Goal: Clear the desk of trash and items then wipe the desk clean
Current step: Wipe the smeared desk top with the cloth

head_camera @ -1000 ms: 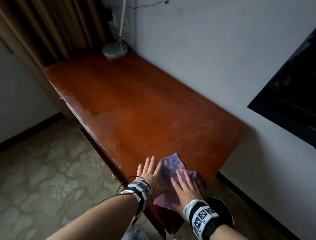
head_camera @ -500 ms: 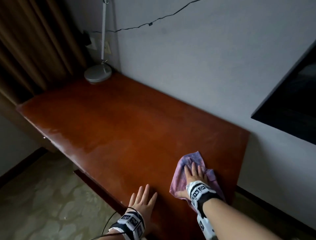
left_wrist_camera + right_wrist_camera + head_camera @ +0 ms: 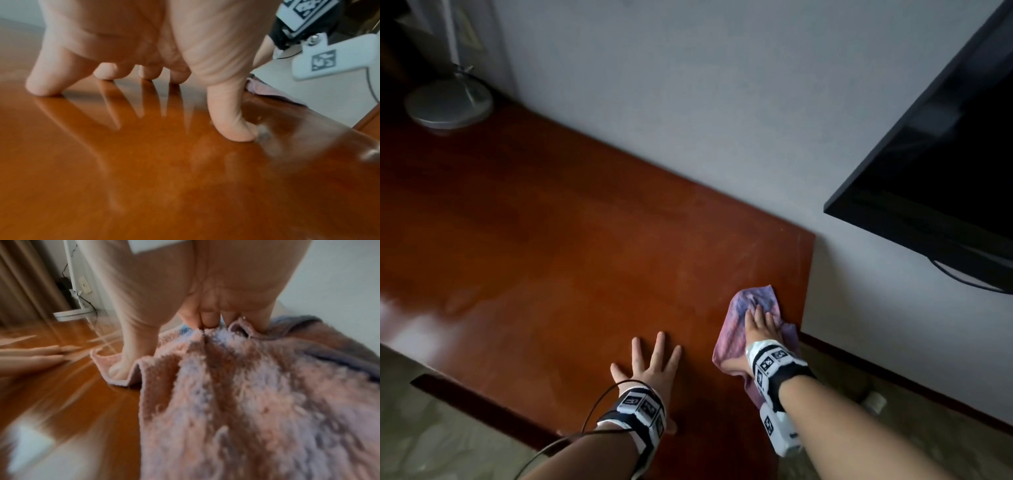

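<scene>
A glossy reddish-brown desk (image 3: 558, 246) runs along the wall. Near its right end lies a pink and purple fluffy cloth (image 3: 732, 329), partly hanging over the front edge. My right hand (image 3: 760, 323) presses flat on the cloth with straight fingers; the wrist view shows the cloth (image 3: 257, 402) bunched under my right hand's fingers (image 3: 207, 321). My left hand (image 3: 650, 363) rests flat on the bare desk to the left of the cloth, fingers spread. In the left wrist view its fingertips (image 3: 43, 87) touch the desk top (image 3: 144, 178).
A lamp with a round grey base (image 3: 448, 102) stands at the desk's far left corner, also seen as the lamp base (image 3: 74, 314). A black TV screen (image 3: 945, 164) hangs on the wall at the right. Patterned floor (image 3: 448, 445) lies below the desk's front edge.
My right hand has slid the cloth away from the front edge toward the desk's right end. My left hand left the cloth and now lies flat on the bare desk.
</scene>
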{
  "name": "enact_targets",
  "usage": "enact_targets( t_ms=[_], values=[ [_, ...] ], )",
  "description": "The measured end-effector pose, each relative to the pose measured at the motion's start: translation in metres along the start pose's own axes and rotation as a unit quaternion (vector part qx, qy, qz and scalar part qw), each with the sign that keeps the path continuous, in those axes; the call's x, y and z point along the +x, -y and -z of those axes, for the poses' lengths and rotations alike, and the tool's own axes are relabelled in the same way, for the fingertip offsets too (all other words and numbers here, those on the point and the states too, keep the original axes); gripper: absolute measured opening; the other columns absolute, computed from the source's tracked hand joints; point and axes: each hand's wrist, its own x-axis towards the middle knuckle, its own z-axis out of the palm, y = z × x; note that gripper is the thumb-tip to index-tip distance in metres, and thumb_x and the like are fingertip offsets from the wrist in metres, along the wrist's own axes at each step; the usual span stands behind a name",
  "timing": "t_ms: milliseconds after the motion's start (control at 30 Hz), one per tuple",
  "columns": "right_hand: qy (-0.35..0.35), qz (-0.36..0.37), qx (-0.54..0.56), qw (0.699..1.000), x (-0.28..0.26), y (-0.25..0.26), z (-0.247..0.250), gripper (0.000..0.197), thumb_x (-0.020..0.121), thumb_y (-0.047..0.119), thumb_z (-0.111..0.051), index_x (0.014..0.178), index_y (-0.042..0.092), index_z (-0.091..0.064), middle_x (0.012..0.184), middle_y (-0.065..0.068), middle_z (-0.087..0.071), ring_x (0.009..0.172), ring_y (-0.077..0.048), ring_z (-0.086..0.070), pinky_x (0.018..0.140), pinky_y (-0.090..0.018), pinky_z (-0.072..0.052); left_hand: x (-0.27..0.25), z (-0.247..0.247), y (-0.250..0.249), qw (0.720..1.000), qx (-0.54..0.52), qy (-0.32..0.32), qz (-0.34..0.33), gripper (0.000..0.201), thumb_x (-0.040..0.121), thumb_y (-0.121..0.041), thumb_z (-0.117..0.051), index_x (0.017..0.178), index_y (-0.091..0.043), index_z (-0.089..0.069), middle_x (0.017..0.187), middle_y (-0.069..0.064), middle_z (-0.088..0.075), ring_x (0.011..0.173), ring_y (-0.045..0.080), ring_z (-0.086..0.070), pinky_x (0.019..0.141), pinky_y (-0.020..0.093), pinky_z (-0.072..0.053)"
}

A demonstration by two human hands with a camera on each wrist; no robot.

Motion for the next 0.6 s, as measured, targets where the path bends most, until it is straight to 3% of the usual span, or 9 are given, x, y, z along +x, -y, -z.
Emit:
enact_targets(
  t_ms=[300,400,500,600],
  values=[
    [0.009,0.068,-0.071,0.995,0.007,-0.007,-0.002,0.137,0.064,0.070,-0.070,0.150,0.014,0.020,0.157,-0.009,0.025,0.145,-0.034,0.018,0.119,-0.047,-0.001,0.007,0.010,-0.005,0.999,0.012,0.039,0.019,0.144,0.058,-0.056,-0.083,0.139,-0.037,0.034,0.145,0.000,0.047,0.136,0.047,0.029,0.101,0.077,-0.011],
    [-0.016,0.052,-0.056,0.997,0.050,-0.017,0.037,0.142,0.056,0.072,-0.071,0.150,0.016,0.020,0.158,-0.005,0.023,0.146,-0.033,0.016,0.120,-0.048,0.000,0.007,0.012,-0.005,0.998,0.016,0.051,0.017,0.142,0.060,-0.055,-0.082,0.139,-0.036,0.035,0.143,0.000,0.049,0.135,0.047,0.031,0.102,0.077,-0.012],
    [-0.040,0.048,-0.057,0.996,0.100,-0.007,0.082,0.150,0.050,0.081,-0.068,0.150,0.010,0.018,0.160,-0.005,0.020,0.147,-0.033,0.012,0.120,-0.049,-0.003,0.005,0.013,-0.005,0.998,0.024,0.051,0.021,0.140,0.062,-0.056,-0.080,0.138,-0.036,0.035,0.142,0.000,0.050,0.135,0.047,0.031,0.103,0.076,-0.013],
    [-0.056,0.046,-0.061,0.995,0.115,0.019,0.098,0.147,0.053,0.082,-0.068,0.151,0.009,0.014,0.160,-0.008,0.019,0.147,-0.034,0.011,0.119,-0.053,-0.005,0.005,0.010,-0.005,0.998,0.028,0.045,0.026,0.142,0.059,-0.056,-0.082,0.139,-0.037,0.035,0.143,-0.001,0.049,0.135,0.047,0.030,0.101,0.077,-0.013]
  ],
)
